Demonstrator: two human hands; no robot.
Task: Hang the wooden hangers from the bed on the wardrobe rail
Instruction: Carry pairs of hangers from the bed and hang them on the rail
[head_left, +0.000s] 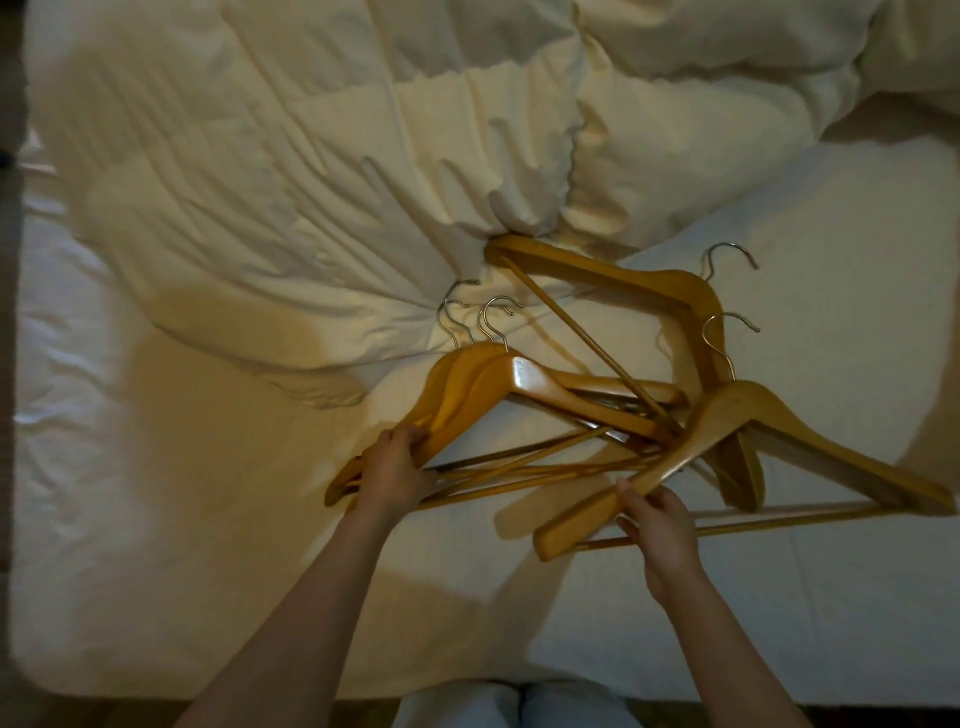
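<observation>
bedding first: a rumpled cream duvet (291, 171) covers the far left of the bed (130, 519), with bare sheet nearer the person. no wardrobe rail is in view, so hanging has not begun; the step in hand looks like gathering.

left hand (397, 467) has its grip clenched around the lower shoulder of a stack of hangers (498, 395), three by the look of the steel hooks (478, 317) bunched together and pointing toward the duvet. their trouser bars fan out to the right and cross under the other hangers.

further right, the right hand (660, 525) has its grip closed on the left arm of a single hanger (737, 426), thumb on top, fingers beneath, its hook up and its far arm reaching toward the right edge. behind it lies a far hanger (613, 275), untouched on the sheet, one tip tucked against the duvet fold.

to do this well, the bars want untangling before anything is lifted: sliding the single hanger clear to the right, then laying it onto the stack with hooks all facing one way, would likely let the whole bunch be carried in one hand. pulling upward while bars are crossed risks dragging the far hanger along.

no containers are visible.
</observation>
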